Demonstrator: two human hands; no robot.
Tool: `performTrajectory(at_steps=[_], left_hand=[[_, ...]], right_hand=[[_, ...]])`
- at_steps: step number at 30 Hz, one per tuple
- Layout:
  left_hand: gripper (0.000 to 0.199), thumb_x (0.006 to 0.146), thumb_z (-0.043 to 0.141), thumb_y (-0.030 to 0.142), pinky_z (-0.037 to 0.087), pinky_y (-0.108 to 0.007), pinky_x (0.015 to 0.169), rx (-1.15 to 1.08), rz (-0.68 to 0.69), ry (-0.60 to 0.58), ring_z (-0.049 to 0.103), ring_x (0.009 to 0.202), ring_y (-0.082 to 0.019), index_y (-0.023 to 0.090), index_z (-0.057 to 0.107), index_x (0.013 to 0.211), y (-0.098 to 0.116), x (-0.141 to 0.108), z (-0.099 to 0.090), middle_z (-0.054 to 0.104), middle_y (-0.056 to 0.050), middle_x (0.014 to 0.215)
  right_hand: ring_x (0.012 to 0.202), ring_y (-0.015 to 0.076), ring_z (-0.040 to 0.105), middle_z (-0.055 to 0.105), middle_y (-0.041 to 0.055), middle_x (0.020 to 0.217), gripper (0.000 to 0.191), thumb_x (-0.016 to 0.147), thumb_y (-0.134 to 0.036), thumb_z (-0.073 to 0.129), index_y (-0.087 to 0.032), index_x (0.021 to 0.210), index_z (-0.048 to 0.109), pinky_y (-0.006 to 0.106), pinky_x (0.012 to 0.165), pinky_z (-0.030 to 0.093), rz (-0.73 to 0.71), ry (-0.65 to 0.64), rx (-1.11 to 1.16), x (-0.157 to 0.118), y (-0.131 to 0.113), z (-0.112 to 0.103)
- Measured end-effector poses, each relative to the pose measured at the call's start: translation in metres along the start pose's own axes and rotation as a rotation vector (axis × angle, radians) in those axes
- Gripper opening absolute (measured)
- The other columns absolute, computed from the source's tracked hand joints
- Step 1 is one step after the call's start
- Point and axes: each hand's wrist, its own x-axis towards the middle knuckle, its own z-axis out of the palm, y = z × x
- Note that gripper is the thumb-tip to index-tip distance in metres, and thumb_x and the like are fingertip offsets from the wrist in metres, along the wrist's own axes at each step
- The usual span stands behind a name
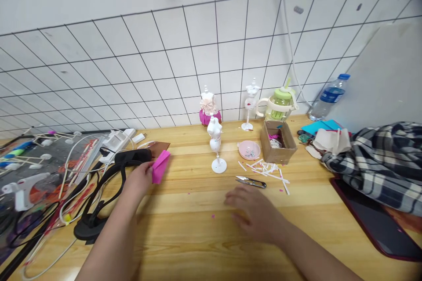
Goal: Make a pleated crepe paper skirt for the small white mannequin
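Observation:
My left hand [140, 179] is closed on a folded piece of magenta paper [160, 167], just above the left part of the table. Beside the thread snips [251, 181] is my right hand [252, 213], its fingers apart and holding nothing, slightly blurred. A small white mannequin stand [215, 140] is upright in the middle. Behind it, a second mannequin [209, 104] wears a cream ruffled top and a magenta skirt. Another bare white mannequin [251, 103] stands farther right, near the wall.
Right of centre are a pink dish [249, 144] with tiny bits, white strips [263, 167] and a cardboard box [279, 151]. A phone or tablet [379, 224] and plaid cloth [389, 158] lie at right. Black straps [95, 210], cables and a glue gun [24, 191] crowd the left.

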Motion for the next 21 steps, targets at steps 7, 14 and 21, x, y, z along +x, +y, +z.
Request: performTrajectory(at_steps=[7, 14, 21], left_hand=[[0.056, 0.072, 0.062, 0.064, 0.048, -0.027, 0.061, -0.726, -0.001, -0.240, 0.064, 0.072, -0.022, 0.015, 0.070, 0.098, 0.013, -0.039, 0.027, 0.072, -0.005, 0.079], [0.054, 0.073, 0.061, 0.061, 0.048, -0.030, 0.067, -0.139, 0.145, -0.031, 0.065, 0.081, -0.026, 0.017, 0.064, 0.104, 0.027, -0.024, 0.003, 0.071, -0.005, 0.089], [0.045, 0.073, 0.060, 0.020, 0.041, -0.044, 0.099, 0.356, 0.198, 0.050, 0.054, 0.121, -0.037, 0.011, 0.063, 0.117, 0.038, 0.073, 0.013, 0.065, -0.022, 0.122]], right_hand=[[0.116, 0.0209, 0.058, 0.063, 0.0003, 0.132, 0.036, 0.096, -0.027, 0.049, -0.034, 0.130, 0.058, 0.038, 0.100, 0.044, -0.130, -0.202, -0.139, -0.036, -0.006, 0.045], [0.137, 0.0323, 0.041, 0.053, 0.0126, 0.143, 0.048, 0.095, -0.027, 0.047, -0.017, 0.142, 0.049, 0.060, 0.112, 0.024, 0.237, 0.088, -0.583, -0.054, 0.046, 0.003], [0.138, 0.0249, 0.039, 0.046, 0.0024, 0.150, 0.046, 0.096, -0.025, 0.043, -0.025, 0.142, 0.049, 0.046, 0.112, 0.027, 0.260, 0.157, -0.649, -0.062, 0.046, -0.001]])
